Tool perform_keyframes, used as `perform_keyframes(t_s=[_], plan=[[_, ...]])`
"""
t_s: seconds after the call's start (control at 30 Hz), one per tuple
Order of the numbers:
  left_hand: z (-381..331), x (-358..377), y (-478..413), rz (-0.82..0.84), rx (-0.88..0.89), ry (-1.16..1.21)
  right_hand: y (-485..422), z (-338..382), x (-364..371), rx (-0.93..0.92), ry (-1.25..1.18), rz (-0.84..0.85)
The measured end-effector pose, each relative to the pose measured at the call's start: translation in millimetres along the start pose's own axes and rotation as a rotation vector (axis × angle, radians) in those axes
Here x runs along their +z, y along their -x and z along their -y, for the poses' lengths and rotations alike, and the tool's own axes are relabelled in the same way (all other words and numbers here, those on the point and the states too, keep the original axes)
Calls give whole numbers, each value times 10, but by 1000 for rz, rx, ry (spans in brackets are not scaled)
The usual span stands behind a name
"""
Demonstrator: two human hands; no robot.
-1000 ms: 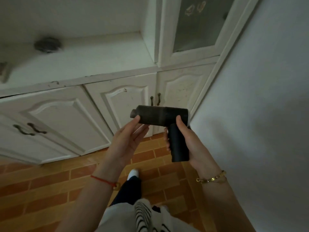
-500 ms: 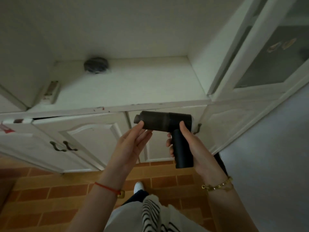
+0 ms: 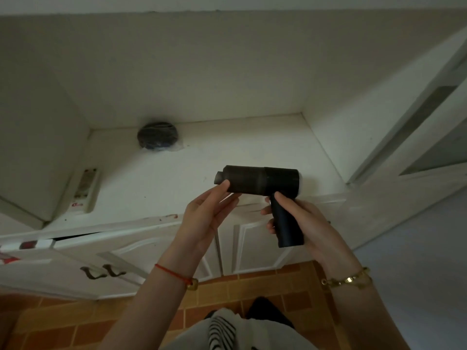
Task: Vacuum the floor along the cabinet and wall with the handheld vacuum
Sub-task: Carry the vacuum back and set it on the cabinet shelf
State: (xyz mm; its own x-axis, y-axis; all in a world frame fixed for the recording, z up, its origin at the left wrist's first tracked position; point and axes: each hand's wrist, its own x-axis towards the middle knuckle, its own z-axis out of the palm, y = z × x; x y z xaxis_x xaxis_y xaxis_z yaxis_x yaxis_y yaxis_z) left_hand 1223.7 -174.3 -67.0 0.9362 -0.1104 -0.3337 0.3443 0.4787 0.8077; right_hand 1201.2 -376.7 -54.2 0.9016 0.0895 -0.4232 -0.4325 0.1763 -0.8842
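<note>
You hold the handheld vacuum point(image 3: 257, 179) at chest height in front of the cabinet point(image 3: 252, 248), well above the floor point(image 3: 227, 291), with the barrel level and the nozzle pointing to your left. Right hand point(image 3: 305, 223): fingers point(image 3: 268, 212) curled round the dark handle, a full grip. Left hand point(image 3: 207, 215): fingers point(image 3: 228, 200) nearly straight under the front of the barrel, thumb tip resting by the nozzle; a support, not a clamp. Judgement: the unit is rigid plastic and light enough for one hand. The matte shell looks unlikely to slip. Keep your hold on the handle and use the barrel only for steadying. Whether it is switched on cannot be told. The floor is brick-pattern tile, hard and jointed, so expect the nozzle to chatter over the grout lines. Behind the vacuum, the white worktop point(image 3: 227, 152) carries a dark round object in a clear wrap point(image 3: 157, 135) and a white strip-like unit point(image 3: 84, 190) at its left edge. The wall point(image 3: 417, 274) meets the cabinet on your right, a tight corner. You will have to crouch to reach the base.
</note>
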Motion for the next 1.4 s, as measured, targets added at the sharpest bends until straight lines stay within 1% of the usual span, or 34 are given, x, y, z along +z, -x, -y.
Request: perform_keyframes(t_s=[0.27, 0.5, 0.67, 0.9, 1.03, 1.23, 1.4], plan=[[-87, 217, -679, -3, 21, -11, -494, 223, -188, -78, 170, -205], [-109, 585, -1386, -69, -14, 10, -1212, 537, -554, -221, 365, -301], [-119, 869, -1876, -92, -4, 17, -1745, 727, -758, -354, 535, -406], [-161, 1212, -2382, -33, 2, -113, -2364, 985, -1020, -405, 624, -438], [-160, 1373, -2609, -41, -37, -151, -2612, 1061, -1146, -402, 643, -423], [-99, 1447, -2861, -50, -92, -174, -2842, 1045, -1262, -405, 828, -448], [-69, 1443, -2958, -38, -120, -171, -2920, 1093, -1309, -352, 981, -455]])
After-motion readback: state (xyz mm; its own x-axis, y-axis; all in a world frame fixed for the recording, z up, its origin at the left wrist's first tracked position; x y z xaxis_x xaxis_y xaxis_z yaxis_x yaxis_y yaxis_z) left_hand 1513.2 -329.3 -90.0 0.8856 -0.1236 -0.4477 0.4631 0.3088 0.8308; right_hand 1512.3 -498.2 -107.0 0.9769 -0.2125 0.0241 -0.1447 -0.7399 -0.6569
